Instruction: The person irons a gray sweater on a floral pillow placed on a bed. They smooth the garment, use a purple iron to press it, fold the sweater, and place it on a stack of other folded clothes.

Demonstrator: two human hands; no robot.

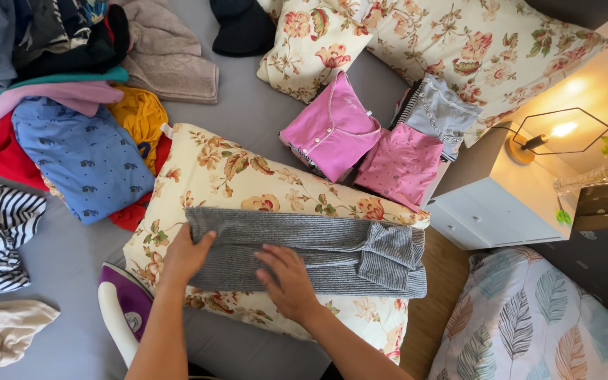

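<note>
**Both hands flat on the folded grey garment**

My left hand [186, 255] rests on the near-left end of the grey ribbed garment [318, 248], fingers together and laid over its edge, thumb out along the fold; nothing is pinched. My right hand [286, 280] lies palm down just to the right of it, on the lower half of the same garment, fingers slightly spread and flat on the cloth. Both hands press; neither grips. I judge the flat contact is there to hold the fold in place.

The garment lies lengthwise under my fingers, folded into a long band, with a sleeve doubled back at the end far right of my right hand. It sits on a floral pillow [248, 179], which gives a raised, even surface under it.

Near my left wrist, partly hidden by my forearm, a purple and white iron [127, 302] lies on the grey bedsheet [65, 260].

Beyond my fingertips, 2 pink folded tops [332, 127] and [399, 163] and 1 grey folded top [441, 107] lean against another floral pillow [473, 49], kept apart from the rest.

Further left of my left hand lies an unsorted heap: a blue patterned piece [82, 155], a yellow piece [138, 116], and a striped black and white piece [1, 239].

Far right of my right hand stand a white bedside unit [487, 211] and a lit lamp [557, 131].
</note>
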